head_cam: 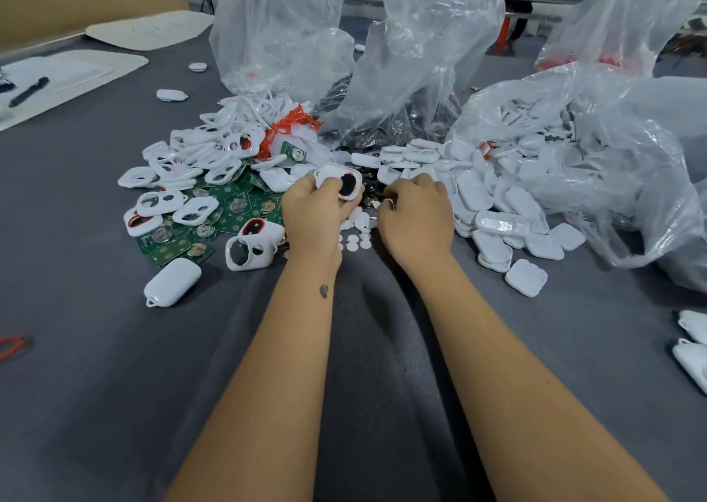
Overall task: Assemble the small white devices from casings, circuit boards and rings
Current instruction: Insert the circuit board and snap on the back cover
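- both bare forearms reach straight out from the bottom edge over the grey table [95,406] toward the heap of parts, wrists close together.
- the left hand [311,210] is seen from the back, its fingers curled round a white casing [338,180], which it holds up just above the pile; the casing's open face shows a dark round patch with a red edge.
- the right hand [417,214] sits just beside it, knuckles up, fingers curled down into the pile; something small and shiny shows at its fingertips, but what it pinches cannot be told.
- small white discs [357,230] lie scattered on the table between and under the two hands, too many and too overlapped to count.
- green circuit boards [229,205] lie in a loose layer left of the left hand, well over ten.
- white frames with holes [206,149] are heaped behind the boards, dozens of them.
- closed white casing halves [493,210] spill from a bag to the right, dozens more.
- one finished-looking white device [172,281] lies alone near the front left of the boards.
- four clear plastic bags [417,53] stand or slump behind the heap.
- a black pen [28,91] rests on a white tray at far left.
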### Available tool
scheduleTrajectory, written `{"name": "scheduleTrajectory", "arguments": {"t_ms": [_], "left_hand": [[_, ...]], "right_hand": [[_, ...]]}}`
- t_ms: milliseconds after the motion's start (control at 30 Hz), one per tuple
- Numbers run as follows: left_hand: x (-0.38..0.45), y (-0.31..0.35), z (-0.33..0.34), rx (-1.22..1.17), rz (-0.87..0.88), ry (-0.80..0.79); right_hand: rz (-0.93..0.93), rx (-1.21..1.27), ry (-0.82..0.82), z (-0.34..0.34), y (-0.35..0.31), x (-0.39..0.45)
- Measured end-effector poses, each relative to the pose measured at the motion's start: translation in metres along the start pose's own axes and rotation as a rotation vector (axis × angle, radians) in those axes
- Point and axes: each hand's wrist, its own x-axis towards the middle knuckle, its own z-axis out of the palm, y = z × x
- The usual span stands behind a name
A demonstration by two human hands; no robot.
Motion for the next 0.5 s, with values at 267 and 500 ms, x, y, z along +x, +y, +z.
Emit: {"name": "scheduleTrajectory", "arguments": {"t_ms": [267, 500], "left_hand": [[0.022, -0.009, -0.004, 0.150, 0.247, 0.212], [0.024, -0.008, -0.006, 0.085, 0.247, 0.289]], "right_hand": [[-0.163, 0.271, -0.041, 0.018, -0.024, 0.059], [-0.203, 0.356, -0.327, 0.044, -0.060, 0.108]]}}
